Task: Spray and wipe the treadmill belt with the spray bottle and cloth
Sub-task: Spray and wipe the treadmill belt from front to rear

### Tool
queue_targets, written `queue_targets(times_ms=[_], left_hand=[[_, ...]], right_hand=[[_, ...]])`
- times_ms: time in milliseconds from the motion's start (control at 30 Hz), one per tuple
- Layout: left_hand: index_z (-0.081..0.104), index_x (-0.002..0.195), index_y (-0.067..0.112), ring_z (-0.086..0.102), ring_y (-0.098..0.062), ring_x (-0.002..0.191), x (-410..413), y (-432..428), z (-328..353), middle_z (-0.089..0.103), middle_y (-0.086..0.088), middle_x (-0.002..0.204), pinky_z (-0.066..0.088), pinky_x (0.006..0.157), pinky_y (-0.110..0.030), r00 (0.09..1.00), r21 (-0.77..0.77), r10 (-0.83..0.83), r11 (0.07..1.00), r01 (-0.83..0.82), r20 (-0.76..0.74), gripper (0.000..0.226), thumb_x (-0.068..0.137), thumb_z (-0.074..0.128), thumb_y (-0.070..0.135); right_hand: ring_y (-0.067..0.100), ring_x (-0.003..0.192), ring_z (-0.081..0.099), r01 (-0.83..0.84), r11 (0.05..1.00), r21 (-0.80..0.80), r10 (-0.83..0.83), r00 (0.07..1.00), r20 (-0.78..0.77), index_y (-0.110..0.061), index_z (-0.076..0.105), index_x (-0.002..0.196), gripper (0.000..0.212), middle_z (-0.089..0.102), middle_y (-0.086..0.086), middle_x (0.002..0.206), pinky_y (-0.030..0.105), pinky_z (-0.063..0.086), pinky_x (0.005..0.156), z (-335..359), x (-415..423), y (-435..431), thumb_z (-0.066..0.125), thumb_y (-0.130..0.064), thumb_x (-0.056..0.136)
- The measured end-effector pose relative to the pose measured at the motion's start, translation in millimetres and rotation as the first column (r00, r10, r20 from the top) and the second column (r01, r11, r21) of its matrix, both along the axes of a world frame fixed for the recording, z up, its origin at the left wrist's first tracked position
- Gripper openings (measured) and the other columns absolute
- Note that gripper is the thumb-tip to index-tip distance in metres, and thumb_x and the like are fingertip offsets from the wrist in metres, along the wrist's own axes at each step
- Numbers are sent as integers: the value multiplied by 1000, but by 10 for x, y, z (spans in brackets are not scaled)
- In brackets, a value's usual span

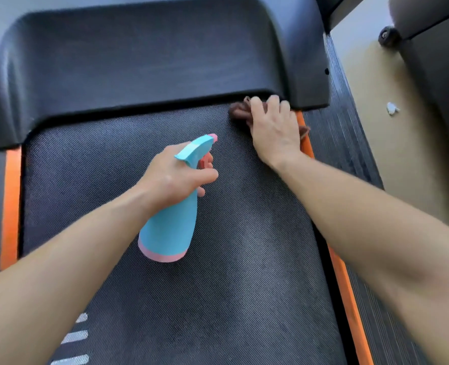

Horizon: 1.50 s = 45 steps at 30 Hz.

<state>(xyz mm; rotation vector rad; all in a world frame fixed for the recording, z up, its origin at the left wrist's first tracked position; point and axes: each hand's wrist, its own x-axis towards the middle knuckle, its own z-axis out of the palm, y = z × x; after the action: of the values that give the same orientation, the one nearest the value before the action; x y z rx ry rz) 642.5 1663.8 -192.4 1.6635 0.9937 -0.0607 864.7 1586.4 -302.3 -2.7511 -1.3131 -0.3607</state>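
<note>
The dark textured treadmill belt (231, 272) fills the middle of the head view. My left hand (173, 177) grips the neck of a light blue spray bottle (169, 230) with a pink base and pink trigger, held above the belt with its nozzle pointing away from me. My right hand (276, 130) presses flat on a brown cloth (237, 111) at the belt's far right corner, right under the motor cover. Most of the cloth is hidden beneath the hand.
The black motor cover (144, 59) spans the far end. Orange strips (11, 204) border both sides of the belt, with ribbed side rails (349, 148) outside them. A tan floor (391, 154) with a small white scrap (392, 108) lies to the right.
</note>
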Motion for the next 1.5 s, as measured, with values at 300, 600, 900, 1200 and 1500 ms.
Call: queue_targets(times_ms=[300, 600, 900, 1200, 1500], left_hand=[[71, 109, 52, 78, -16, 65, -12, 143, 56, 77, 5, 106, 63, 77, -26, 999, 0, 13, 1000, -13, 36, 40, 87, 79, 19], [75, 118, 37, 78, -17, 65, 54, 26, -26, 78, 4, 106, 62, 74, -21, 1000, -8, -3, 1000, 3, -9, 36, 86, 78, 20], [74, 121, 32, 77, -12, 61, -3, -29, -71, 78, 5, 106, 56, 64, -15, 999, 5, 24, 1000, -23, -27, 37, 86, 78, 20], [73, 120, 41, 78, -15, 63, 49, -136, -90, 78, 4, 108, 54, 63, -13, 999, -17, -27, 999, 27, -22, 39, 87, 78, 21], [74, 118, 38, 77, -15, 62, 127, -108, 2, 77, 2, 108, 57, 66, -16, 1000, 18, -28, 999, 29, -11, 36, 87, 77, 20]], right_hand=[[37, 88, 52, -176, 984, -2, 173, 974, -147, -10, 54, 133, 44, 53, 19, 107, 47, 45, 79, 54, -606, -1044, 63, -22, 92], [38, 82, 55, -285, 958, 44, 285, 958, -10, -11, 57, 128, 37, 55, 19, 101, 45, 48, 67, -88, -211, -748, 56, -27, 95], [40, 92, 53, -67, 996, 63, 74, 991, -113, -8, 55, 130, 39, 55, 21, 108, 49, 46, 79, 45, -179, -497, 56, -26, 95], [36, 85, 52, -407, 913, -21, 402, 909, -111, -14, 56, 133, 41, 55, 16, 105, 48, 50, 73, -33, -627, -1430, 60, -22, 93], [39, 89, 58, 61, 996, 66, -59, 998, -33, -11, 57, 119, 26, 58, 18, 106, 47, 49, 76, 24, 16, -182, 58, -23, 96]])
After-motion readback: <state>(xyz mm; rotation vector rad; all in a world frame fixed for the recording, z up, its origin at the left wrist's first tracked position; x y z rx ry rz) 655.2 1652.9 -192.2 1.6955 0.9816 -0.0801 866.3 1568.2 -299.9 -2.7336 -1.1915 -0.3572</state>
